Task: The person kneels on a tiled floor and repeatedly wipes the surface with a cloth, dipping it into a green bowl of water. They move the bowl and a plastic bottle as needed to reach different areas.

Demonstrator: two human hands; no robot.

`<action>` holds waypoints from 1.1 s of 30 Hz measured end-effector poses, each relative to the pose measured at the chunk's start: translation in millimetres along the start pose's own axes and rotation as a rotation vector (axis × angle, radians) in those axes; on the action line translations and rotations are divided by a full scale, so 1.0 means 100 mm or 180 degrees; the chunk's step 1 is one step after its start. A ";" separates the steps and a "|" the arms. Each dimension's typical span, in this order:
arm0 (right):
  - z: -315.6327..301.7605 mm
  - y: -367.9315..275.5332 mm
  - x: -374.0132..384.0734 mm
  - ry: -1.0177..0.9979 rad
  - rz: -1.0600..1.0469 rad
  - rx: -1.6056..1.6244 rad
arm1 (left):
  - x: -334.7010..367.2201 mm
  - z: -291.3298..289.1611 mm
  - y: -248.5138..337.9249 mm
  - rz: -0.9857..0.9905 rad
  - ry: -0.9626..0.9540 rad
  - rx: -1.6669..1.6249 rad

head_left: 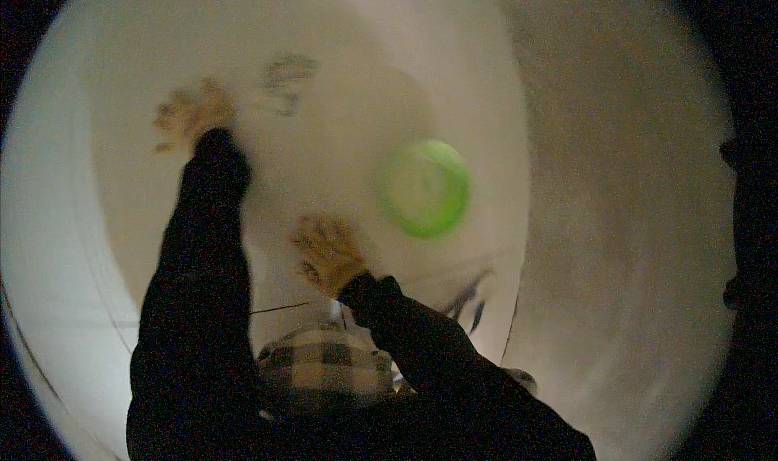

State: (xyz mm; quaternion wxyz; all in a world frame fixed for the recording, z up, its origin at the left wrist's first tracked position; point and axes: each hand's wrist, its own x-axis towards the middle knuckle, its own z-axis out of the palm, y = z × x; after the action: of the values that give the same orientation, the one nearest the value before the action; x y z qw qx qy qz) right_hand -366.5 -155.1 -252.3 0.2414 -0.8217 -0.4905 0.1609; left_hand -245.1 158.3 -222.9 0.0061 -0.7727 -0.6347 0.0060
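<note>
Over a pale, smooth surface (340, 161), both my hands are spread, and the picture is blurred and grainy. My left hand (194, 114) reaches farther out, at the upper left, with its fingers apart and nothing visible in them. Nearer to me, my right hand (328, 254) is also open, fingers fanned toward the far left. Whether either palm touches the surface, I cannot tell. Right of my right hand, apart from it, is a round bright green thing (456, 210) with a paler middle; its kind is unclear.
A dark, smudged mark (288, 78) shows on the surface right of my left hand. Dark, loop-shaped things (468, 303) lie near my right forearm. Checked cloth (324, 360) shows between my arms. Beyond the surface's right edge is a brownish-grey area (616, 201).
</note>
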 end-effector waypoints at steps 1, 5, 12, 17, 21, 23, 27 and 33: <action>-0.05 0.08 -0.12 0.0023 -0.0025 0.0060 | -0.15 0.00 -0.01 0.0037 0.0052 -0.0025; -0.36 0.56 -0.66 0.0135 0.0025 0.0441 | -0.80 0.38 0.01 0.1472 0.1193 0.0692; -1.17 0.71 -2.61 0.0431 0.2691 -0.1536 | -2.02 1.02 0.25 0.2919 -0.0915 -0.2383; -1.08 0.62 -3.32 -0.0996 0.3297 -0.1095 | -2.63 0.77 0.40 0.2563 -0.2748 -0.1983; -1.41 0.52 -4.13 -0.1519 0.2070 -0.1125 | -2.88 0.62 0.50 0.1813 -0.4144 -0.3050; -1.57 0.42 -4.42 -0.2302 0.1778 -0.0869 | -2.87 0.67 0.50 0.1545 -0.4599 -0.3662; -1.68 0.34 -4.83 -0.3732 0.2533 -0.0261 | -2.79 0.76 0.53 0.0882 -0.5556 -0.4272; -1.33 0.82 -4.70 -0.2638 0.1608 -0.0989 | -2.41 -0.49 0.19 0.1120 -0.5612 -0.3738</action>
State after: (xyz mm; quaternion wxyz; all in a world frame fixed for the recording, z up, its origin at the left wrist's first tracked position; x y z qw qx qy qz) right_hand -460.3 -635.1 -174.3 -0.1449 -0.8080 -0.3492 0.4518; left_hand -272.1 -82.4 -173.5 -0.8274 -0.4585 -0.1987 0.2562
